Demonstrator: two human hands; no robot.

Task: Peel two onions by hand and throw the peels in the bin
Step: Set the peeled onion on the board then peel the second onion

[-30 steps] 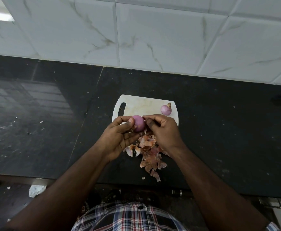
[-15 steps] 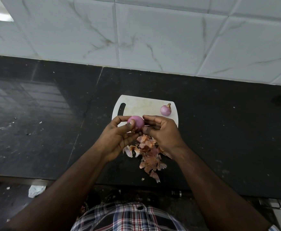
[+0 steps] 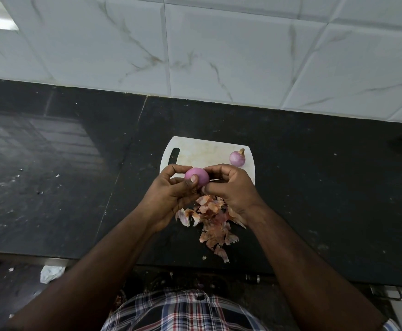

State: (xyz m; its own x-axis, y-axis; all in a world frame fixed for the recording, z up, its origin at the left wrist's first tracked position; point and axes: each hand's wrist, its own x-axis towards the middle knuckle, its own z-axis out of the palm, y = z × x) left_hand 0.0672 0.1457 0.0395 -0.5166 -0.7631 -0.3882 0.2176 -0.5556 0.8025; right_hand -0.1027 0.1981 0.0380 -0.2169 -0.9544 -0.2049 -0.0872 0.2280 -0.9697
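Your left hand (image 3: 171,197) and right hand (image 3: 231,189) pinch a peeled onion (image 3: 198,176) over the cutting board (image 3: 204,151); a second onion (image 3: 237,158) sits at two o'clock, peels (image 3: 213,220) piled at six.

Dim, cool indoor light — a bright window glare at top left reflects softly on the dark worktop (image 3: 51,163). Wide-angle bending curves the edges; focus is fairly sharp.

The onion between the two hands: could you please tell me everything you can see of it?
The onion is small, round and smooth, pinkish-purple, with no dry skin on the part that shows. It is held above the near edge of the white cutting board. The left hand cups it, thumb on its front, and the right hand pinches at its right end. Its underside is hidden.
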